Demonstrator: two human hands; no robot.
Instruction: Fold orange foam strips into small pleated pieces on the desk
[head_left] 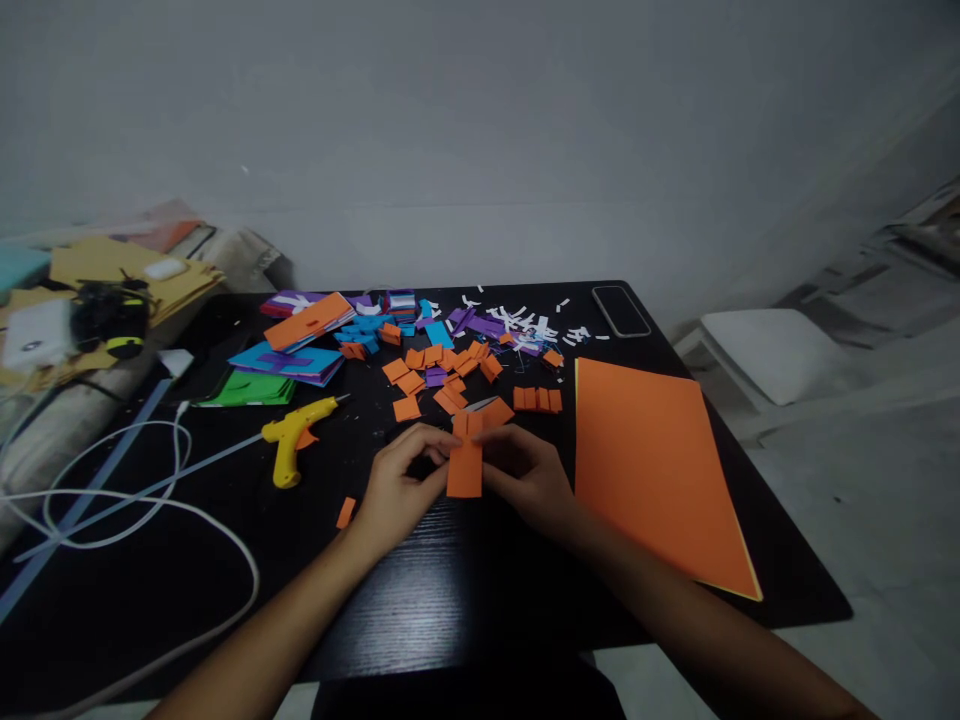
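Note:
A small folded orange paper strip (465,468) is held upright between my two hands above the black table. My left hand (401,485) pinches its left edge, and my right hand (529,480) pinches its right edge. Just behind the strip lies another orange paper piece (495,412), partly hidden. Beyond my hands several small folded orange pieces (411,382) are scattered, and a row of orange pieces (537,400) sits to the right. A large orange sheet stack (652,460) lies beside my right forearm.
A yellow glue gun (288,440) and a white cable (225,530) lie on the left of the black table (405,620). Coloured paper stacks (289,362), white scraps (525,322) and a phone (621,311) are farther back. A white stool (761,350) stands right.

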